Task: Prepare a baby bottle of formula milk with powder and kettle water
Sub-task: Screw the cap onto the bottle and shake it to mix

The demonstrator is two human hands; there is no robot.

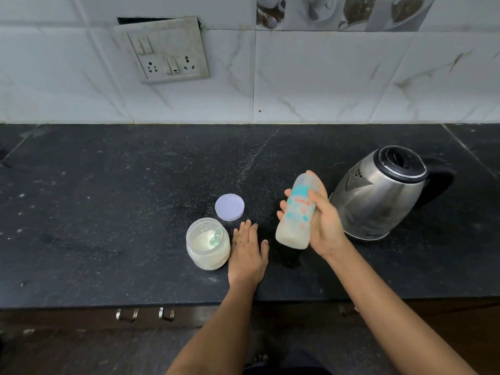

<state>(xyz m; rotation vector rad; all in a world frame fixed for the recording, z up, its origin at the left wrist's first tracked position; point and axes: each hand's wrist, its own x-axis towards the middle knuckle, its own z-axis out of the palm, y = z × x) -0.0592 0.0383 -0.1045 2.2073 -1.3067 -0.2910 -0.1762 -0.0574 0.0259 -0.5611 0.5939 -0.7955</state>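
My right hand (pixel 323 226) grips a capped baby bottle (pixel 297 212) with teal markings and whitish milk inside, held above the black counter and tilted with its top away from me. My left hand (pixel 247 253) lies flat on the counter, fingers spread, holding nothing. Just left of that hand stands an open clear jar of formula powder (pixel 207 243) with a green scoop lying in the powder. The jar's round white lid (pixel 229 207) lies flat behind it. A steel kettle (pixel 384 193) with a black lid and handle stands right of the bottle, spout facing left.
The black stone counter (pixel 108 212) runs to a white tiled wall with a switch and socket plate (pixel 165 50). Along the counter's front edge are drawers with metal handles (pixel 146 314).
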